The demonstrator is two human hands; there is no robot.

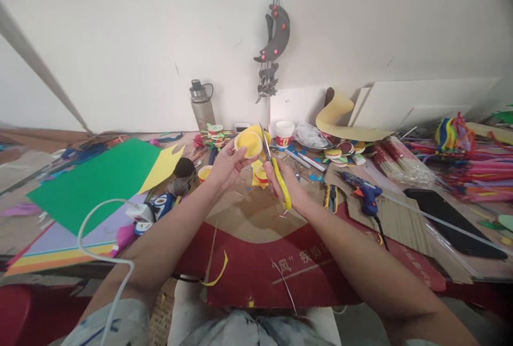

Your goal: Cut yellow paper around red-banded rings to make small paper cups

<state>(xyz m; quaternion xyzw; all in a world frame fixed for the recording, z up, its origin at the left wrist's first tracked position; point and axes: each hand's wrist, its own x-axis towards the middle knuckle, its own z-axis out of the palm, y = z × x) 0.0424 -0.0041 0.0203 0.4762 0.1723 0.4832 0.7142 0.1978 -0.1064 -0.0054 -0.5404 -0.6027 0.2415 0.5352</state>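
Observation:
My left hand (227, 167) grips a shallow round cup piece (249, 144) with a white rim and a yellow inside, tilted toward me. A yellow paper flap (261, 133) sticks out at its upper right side. In my right hand (289, 185) is a pair of scissors (282, 181) with yellow handles; the blades point up beside the flap. Whether they touch the paper I cannot tell. Below, a small red-and-yellow cup piece (261, 175) lies on a yellow scrap. Another such cup piece (204, 173) is left of my left hand.
Green paper (100, 180) covers the left side. A bottle (202, 105) and a white-and-red paper cup (284, 135) stand at the back. On the right are a utility knife (331, 198), a blue glue gun (365, 192) and a black phone-like slab (452, 223). A white cable (86, 223) crosses my left arm.

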